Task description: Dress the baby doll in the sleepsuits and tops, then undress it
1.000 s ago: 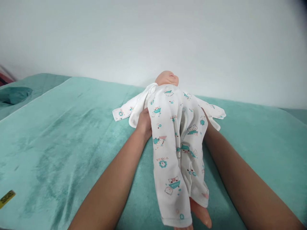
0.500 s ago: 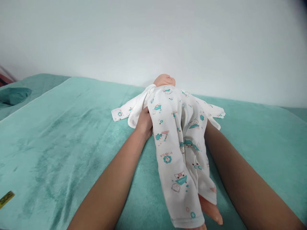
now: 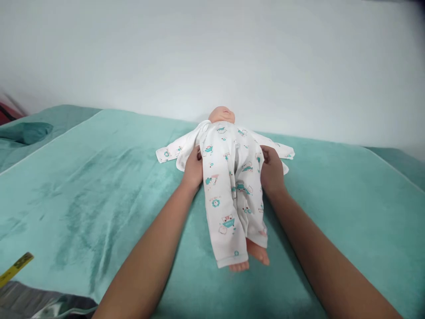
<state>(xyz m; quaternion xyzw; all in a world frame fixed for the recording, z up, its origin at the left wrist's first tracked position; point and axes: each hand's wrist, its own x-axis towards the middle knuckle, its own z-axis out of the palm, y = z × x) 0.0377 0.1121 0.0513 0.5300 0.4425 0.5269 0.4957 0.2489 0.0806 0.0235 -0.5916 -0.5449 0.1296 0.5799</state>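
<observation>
A baby doll (image 3: 222,114) lies on its back, its head toward the wall and its feet toward me. It wears a white printed baby top (image 3: 170,151) with both sleeves spread out sideways. Matching white baby pants (image 3: 221,190) cover its legs and reach up over the belly; the bare toes stick out below the cuffs. My left hand (image 3: 194,167) grips the pants at the left side of the waist. At the right side my right hand (image 3: 271,166) is closed on the pants likewise. Some fingertips of both hands are hidden by cloth.
A green plush cover (image 3: 83,199) lies under the doll, backed by a white wall (image 3: 212,53). A dark green bundle (image 3: 29,132) sits at the far left. Yellow tape (image 3: 16,268) shows at the lower left edge, above a grey floor area.
The doll's legs, raised toward me before, now look lower and farther away. My right hand, hidden behind the pants before, now shows at their side. The view has shifted back slightly.
</observation>
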